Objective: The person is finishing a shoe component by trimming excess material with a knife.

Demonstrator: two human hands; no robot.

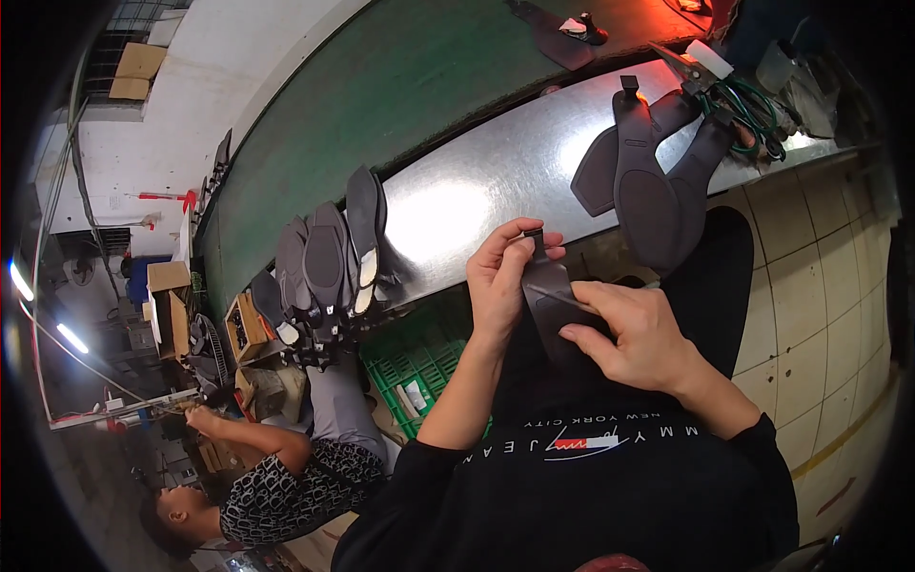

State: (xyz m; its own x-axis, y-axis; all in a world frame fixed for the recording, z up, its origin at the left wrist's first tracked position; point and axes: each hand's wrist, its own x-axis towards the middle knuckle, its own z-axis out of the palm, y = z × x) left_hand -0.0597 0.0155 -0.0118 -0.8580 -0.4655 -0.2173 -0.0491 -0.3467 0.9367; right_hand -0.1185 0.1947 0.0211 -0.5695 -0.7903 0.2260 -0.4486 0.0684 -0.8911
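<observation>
In front of my chest I hold a dark heeled shoe sole (547, 276). My left hand (500, 281) is closed round its heel end, the small black heel tip (534, 233) poking up between thumb and fingers. At the sole's wider part is my right hand (637, 329), its thumb and fingers closed. A thin, slender item seems to run through the right hand across the sole, but its kind cannot be made out. Beyond my hands, several similar heeled soles (646, 205) lie in a pile on the metal bench top.
A shiny metal ledge (438, 205) borders a green conveyor belt (324, 133). More soles (326, 257) stand clustered at the left. Scissors (679, 69) and green cord (748, 105) lie at the right end. Below is a green crate (386, 377). A co-worker (286, 477) sits at left.
</observation>
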